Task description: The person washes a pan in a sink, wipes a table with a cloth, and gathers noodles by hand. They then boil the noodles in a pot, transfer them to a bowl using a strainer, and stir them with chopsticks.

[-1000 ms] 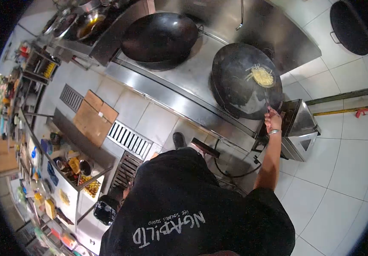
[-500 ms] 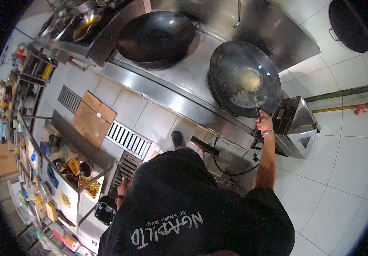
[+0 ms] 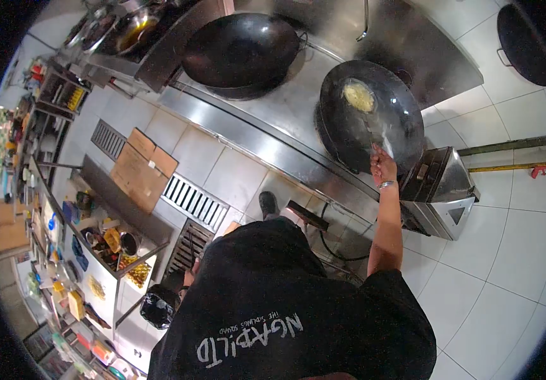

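Note:
My right hand point(image 3: 383, 166) is closed around the thin handle point(image 3: 369, 128) of a long-handled cooking utensil, reaching over the near rim of a dark wok point(image 3: 339, 123). At the handle's far end is a round, pale yellow mass of food point(image 3: 358, 97), up on the wok's far left side. The utensil's head cannot be made out against it. A whitish smear shows on the wok's right inner wall. My left hand point(image 3: 190, 277) hangs low by my left side, partly hidden by my black shirt, near a container covered in black plastic point(image 3: 158, 306). Its fingers do not show clearly.
A second large wok point(image 3: 241, 54) sits left on the steel stove point(image 3: 298, 88). A metal box point(image 3: 441, 190) stands right of my wok. Behind my left side is a counter point(image 3: 103, 285) with food trays. Cardboard point(image 3: 143, 170) and drain grates point(image 3: 195, 201) lie on the floor.
My right hand has pushed the utensil away and to the left. The yellow food has moved from the wok's middle to its far left side. My left hand has shifted slightly.

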Demonstrator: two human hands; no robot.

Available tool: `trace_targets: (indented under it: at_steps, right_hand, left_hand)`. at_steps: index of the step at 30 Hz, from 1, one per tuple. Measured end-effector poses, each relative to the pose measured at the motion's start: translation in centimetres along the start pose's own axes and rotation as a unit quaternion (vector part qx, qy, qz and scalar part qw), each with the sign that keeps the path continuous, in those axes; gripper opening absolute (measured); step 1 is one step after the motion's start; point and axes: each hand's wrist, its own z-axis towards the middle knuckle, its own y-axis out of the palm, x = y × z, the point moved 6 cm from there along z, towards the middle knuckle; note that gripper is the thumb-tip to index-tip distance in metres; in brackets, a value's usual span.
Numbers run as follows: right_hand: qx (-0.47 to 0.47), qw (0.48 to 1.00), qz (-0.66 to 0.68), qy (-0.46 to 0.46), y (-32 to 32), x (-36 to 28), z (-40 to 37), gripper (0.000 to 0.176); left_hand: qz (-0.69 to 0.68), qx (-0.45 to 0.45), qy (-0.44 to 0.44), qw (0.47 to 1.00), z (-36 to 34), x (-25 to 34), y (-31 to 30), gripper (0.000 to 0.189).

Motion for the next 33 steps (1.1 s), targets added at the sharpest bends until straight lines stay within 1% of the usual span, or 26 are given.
trace_targets:
  at_steps: [2, 4, 5, 7, 8, 10, 11, 14, 15, 16, 18, 19, 20, 21, 22, 23, 24, 25, 26, 28, 29, 30, 31, 32, 33]
  right_hand:
    - [0.004, 1.000, 0.009, -0.003, 1.6, -0.5, -1.7, 0.029]
    - [-0.003, 0.998, 0.001, -0.062, 2.7, -1.8, -3.3, 0.030]
    - [-0.003, 0.998, 0.001, -0.061, 3.1, -2.3, -4.2, 0.030]
    - [0.011, 0.994, -0.016, -0.110, 4.1, -4.4, -6.4, 0.033]
    - [0.012, 0.994, -0.015, -0.110, 4.8, -5.2, -7.8, 0.033]
    - [-0.005, 0.979, -0.022, -0.202, 6.6, -7.3, -11.1, 0.041]
    - [0.009, 0.973, -0.046, -0.227, 6.9, -7.8, -12.1, 0.043]
    - [0.024, 0.966, -0.033, -0.256, 6.9, -6.7, -13.9, 0.045]
    - [0.046, 0.973, -0.004, -0.224, 6.6, -5.5, -13.9, 0.042]
    - [0.046, 0.973, -0.004, -0.224, 5.8, -4.6, -13.8, 0.042]
    - [0.053, 0.984, -0.008, -0.168, 3.5, -1.6, -12.6, 0.039]
    - [0.051, 0.984, -0.009, -0.168, 2.5, -0.9, -12.1, 0.039]
    - [0.033, 0.990, 0.046, -0.129, 1.5, 0.1, -11.5, 0.038]
    - [0.016, 0.991, 0.102, -0.089, 1.0, 1.2, -11.2, 0.036]
    - [0.015, 0.991, 0.102, -0.090, 0.4, 2.1, -11.0, 0.036]
    - [0.023, 0.987, 0.148, -0.057, 0.1, 3.4, -10.7, 0.037]
    - [0.030, 0.981, 0.192, -0.024, 0.0, 4.4, -10.7, 0.037]
    - [0.031, 0.984, 0.173, -0.032, 0.0, 5.0, -11.0, 0.039]
    - [0.031, 0.984, 0.172, -0.031, 0.1, 5.8, -11.1, 0.039]
    - [0.001, 0.987, 0.072, -0.143, 0.7, 5.8, -11.7, 0.043]
    - [-0.001, 0.987, 0.075, -0.143, 1.0, 6.1, -11.7, 0.043]
    - [-0.027, 0.984, 0.108, -0.136, 1.6, 6.5, -11.7, 0.044]
    - [-0.056, 0.980, 0.141, -0.126, 2.2, 6.8, -11.7, 0.046]
    - [-0.064, 0.981, 0.141, -0.119, 2.5, 7.5, -11.4, 0.046]
    - [-0.032, 0.979, 0.149, -0.133, 2.2, 8.3, -10.9, 0.038]
  left_hand:
    - [-0.007, 0.005, -0.001, 1.000, 0.0, 0.0, 0.1, 0.057]
    - [-0.013, 0.010, 0.000, 1.000, -0.1, -0.1, 0.3, 0.056]
    - [-0.013, 0.011, 0.002, 1.000, -0.2, -0.3, 0.3, 0.056]
    - [-0.015, 0.014, 0.004, 1.000, -0.4, -0.7, 0.6, 0.055]
    - [-0.017, 0.017, 0.005, 1.000, -0.4, -0.8, 0.7, 0.055]
    - [-0.018, 0.020, 0.008, 1.000, -0.4, -1.2, 0.7, 0.054]
    - [-0.021, 0.025, 0.011, 0.999, -0.3, -1.2, 0.6, 0.054]
    - [-0.022, 0.049, 0.028, 0.998, 0.1, -2.0, 1.1, 0.053]
    - [-0.025, 0.059, 0.032, 0.997, 0.3, -2.4, 1.3, 0.053]
    - [-0.028, 0.084, 0.044, 0.995, 0.7, -3.0, 1.6, 0.053]
    - [-0.076, 0.035, -0.069, 0.994, -0.1, -0.2, 0.6, 0.053]
    - [-0.095, 0.013, -0.127, 0.987, -0.9, 2.2, -0.3, 0.053]
    - [-0.096, 0.014, -0.128, 0.987, -1.1, 2.4, -0.3, 0.053]
    - [-0.118, 0.017, -0.018, 0.993, -1.0, 2.5, 0.1, 0.054]
    - [-0.138, 0.019, 0.092, 0.986, -0.9, 2.6, 0.3, 0.054]
    - [-0.138, 0.020, 0.093, 0.986, -0.6, 2.0, 0.1, 0.054]
    - [-0.113, -0.018, 0.033, 0.993, -0.3, 0.6, 0.7, 0.053]
    - [-0.088, -0.056, -0.028, 0.994, -0.3, 0.2, 1.1, 0.052]
    - [-0.089, -0.056, -0.030, 0.994, -0.6, 0.5, 1.1, 0.052]
    - [-0.005, -0.015, 0.105, 0.994, -1.7, 4.9, -0.4, 0.050]
    - [-0.002, -0.012, 0.105, 0.994, -1.8, 5.6, -0.5, 0.050]
    - [-0.154, 0.010, 0.051, 0.987, -2.0, 5.4, -0.8, 0.052]
    - [-0.303, 0.036, -0.005, 0.952, -2.5, 5.1, -0.9, 0.055]
    - [-0.303, 0.045, -0.009, 0.952, -2.8, 6.3, -1.4, 0.055]
    - [-0.221, 0.010, -0.099, 0.970, -3.1, 9.0, -2.6, 0.057]
